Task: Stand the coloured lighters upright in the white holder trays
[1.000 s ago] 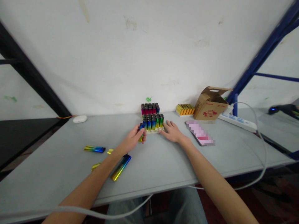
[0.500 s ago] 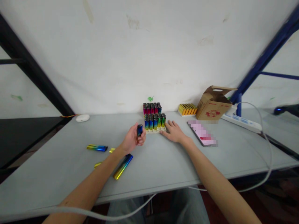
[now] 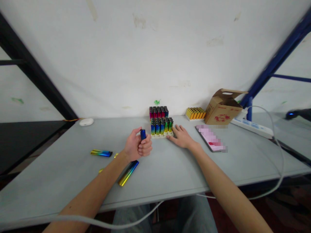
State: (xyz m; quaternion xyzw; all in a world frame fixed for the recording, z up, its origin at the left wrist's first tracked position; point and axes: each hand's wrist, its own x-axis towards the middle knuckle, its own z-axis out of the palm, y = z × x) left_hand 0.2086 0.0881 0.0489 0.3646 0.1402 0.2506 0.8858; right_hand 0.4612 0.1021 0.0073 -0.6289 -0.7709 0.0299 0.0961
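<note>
Wrapped round a dark blue lighter (image 3: pixel 143 134), the fingers of my left hand (image 3: pixel 138 145) hold it upright, its top showing above the fist. My right hand (image 3: pixel 180 137) lies spread on the table, fingertips at the right edge of a pale tray (image 3: pixel 160 136). Upright blue and green lighters (image 3: pixel 159 127) stand in that tray. Behind them are several red and blue ones (image 3: pixel 158 112) with black tops. Left of my left forearm lies a yellow-blue lighter (image 3: pixel 101 153). Another yellow-blue piece (image 3: pixel 128 173) lies right of the forearm, and yellow ends peek out beside the arm.
At the back right sit a tray of orange cylinders (image 3: pixel 196 113) and an open cardboard box (image 3: pixel 222 108). A phone (image 3: pixel 211 138) and a white power strip (image 3: pixel 252 127) lie at the right. A white case (image 3: pixel 86 122) is at the back left. A white cable crosses the front.
My left hand has turned and its fingers have closed further round the lighter, which now shows less of its body. My right hand has stayed in place.
</note>
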